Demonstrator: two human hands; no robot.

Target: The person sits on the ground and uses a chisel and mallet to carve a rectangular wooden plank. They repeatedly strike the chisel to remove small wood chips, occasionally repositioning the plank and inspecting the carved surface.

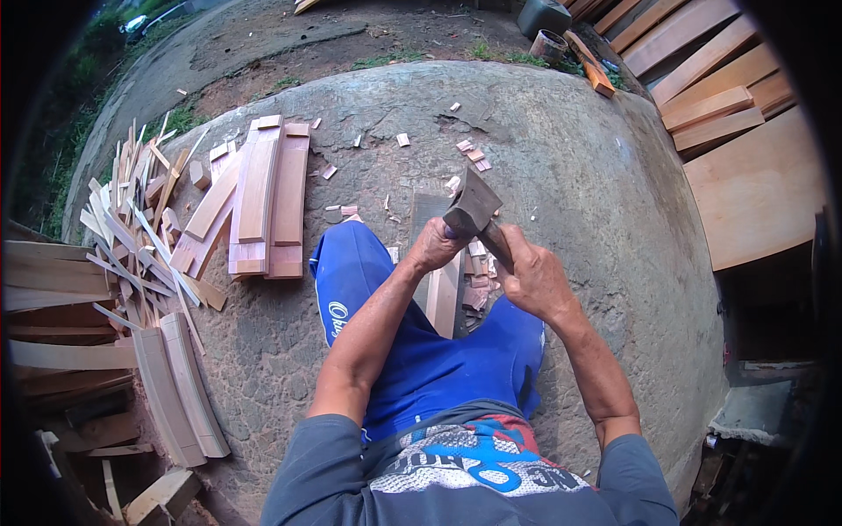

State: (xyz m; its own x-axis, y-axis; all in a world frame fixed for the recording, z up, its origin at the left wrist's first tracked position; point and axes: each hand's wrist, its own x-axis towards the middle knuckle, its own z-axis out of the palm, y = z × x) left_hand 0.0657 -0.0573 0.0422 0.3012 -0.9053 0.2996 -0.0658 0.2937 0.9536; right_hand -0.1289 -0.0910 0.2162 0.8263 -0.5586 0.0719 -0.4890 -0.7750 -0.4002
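hatchet: small axe with a dark metal head (472, 207), blade end up over the big rock, right in front of the knees
right hand: right hand (532, 279) wrapped tight around the hatchet handle just below the head, fingers fully closed
left hand: left hand (434, 245) closed too, gripping the top of the wood piece, right up against the hatchet head
wood piece: a flat reddish-brown slat (443, 298) standing roughly upright between the legs, lower end hidden by the blue shorts (421, 351)
chips: small offcuts (478, 285) piled just beside the slat, a few more (474, 155) scattered further up the rock
rock: huge rounded grey boulder (579, 175), serves as the work surface
shaped pieces: neat stack of curved slats (267, 202) to the left, well apart from the hands
scraps: messy heap of thin splinters (132, 228) further left, two curved slats (180, 386) below it
planks: pale boards (737, 114) stacked off the upper right
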